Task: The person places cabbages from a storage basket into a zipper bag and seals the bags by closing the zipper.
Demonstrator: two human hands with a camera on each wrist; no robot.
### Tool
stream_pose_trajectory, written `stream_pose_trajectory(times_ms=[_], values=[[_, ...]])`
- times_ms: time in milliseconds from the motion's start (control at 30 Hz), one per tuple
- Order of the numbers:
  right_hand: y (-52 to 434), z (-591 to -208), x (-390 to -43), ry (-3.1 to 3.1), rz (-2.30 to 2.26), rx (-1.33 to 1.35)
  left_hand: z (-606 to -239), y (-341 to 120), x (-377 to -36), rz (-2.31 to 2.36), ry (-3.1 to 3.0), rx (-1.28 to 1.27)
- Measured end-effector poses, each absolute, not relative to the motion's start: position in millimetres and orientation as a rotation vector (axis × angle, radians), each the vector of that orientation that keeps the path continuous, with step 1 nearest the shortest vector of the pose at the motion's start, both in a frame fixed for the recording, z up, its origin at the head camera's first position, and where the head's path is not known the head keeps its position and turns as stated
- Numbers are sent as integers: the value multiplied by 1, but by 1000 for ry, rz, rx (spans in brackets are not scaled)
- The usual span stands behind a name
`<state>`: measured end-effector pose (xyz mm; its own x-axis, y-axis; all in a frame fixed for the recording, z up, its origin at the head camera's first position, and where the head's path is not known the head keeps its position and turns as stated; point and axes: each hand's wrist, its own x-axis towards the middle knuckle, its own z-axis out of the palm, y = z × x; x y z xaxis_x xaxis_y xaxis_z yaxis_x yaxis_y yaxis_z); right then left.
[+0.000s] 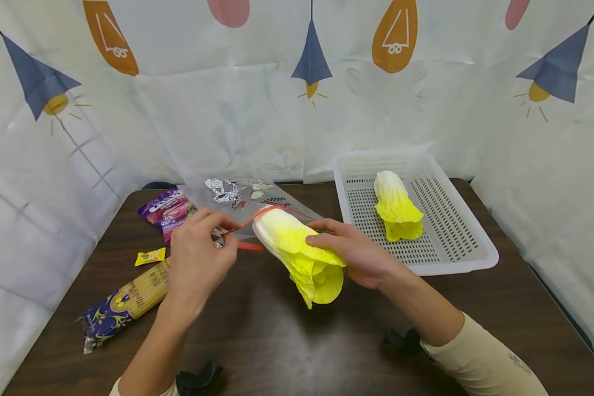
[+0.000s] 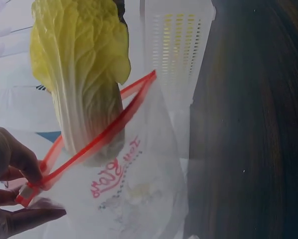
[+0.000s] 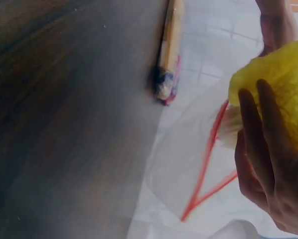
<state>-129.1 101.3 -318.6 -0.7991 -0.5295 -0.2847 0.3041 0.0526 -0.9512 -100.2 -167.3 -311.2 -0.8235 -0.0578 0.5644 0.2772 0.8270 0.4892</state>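
A yellow and white napa cabbage (image 1: 297, 247) is gripped by my right hand (image 1: 351, 250) around its leafy side, over the middle of the table. Its white base dips into the mouth of a clear zip bag (image 2: 149, 184) with a red zip edge (image 2: 104, 137). My left hand (image 1: 203, 258) pinches the slider corner of that edge, as the left wrist view shows. In the right wrist view the right fingers (image 3: 268, 124) spread over the yellow leaves, and the bag hangs beyond them.
A white perforated basket (image 1: 346, 203) at the back right holds a second napa cabbage (image 1: 398, 206). On the left lie a purple snack packet (image 1: 165, 212), a small yellow wrapped candy (image 1: 150, 257) and a pack of dry noodles (image 1: 126, 302). A patterned curtain (image 1: 267, 121) hangs behind the table.
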Motion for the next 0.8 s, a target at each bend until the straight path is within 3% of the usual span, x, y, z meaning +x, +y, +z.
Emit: stream_pose_trajectory(times_ms=[333,800], values=[[84,-328,-128,1883,-1703,-244,-313,-164,-100,-817,-2388,-256],[63,-336,-110,2995,-1241,-583,-317,-161,-102,-786,-2409,-526]])
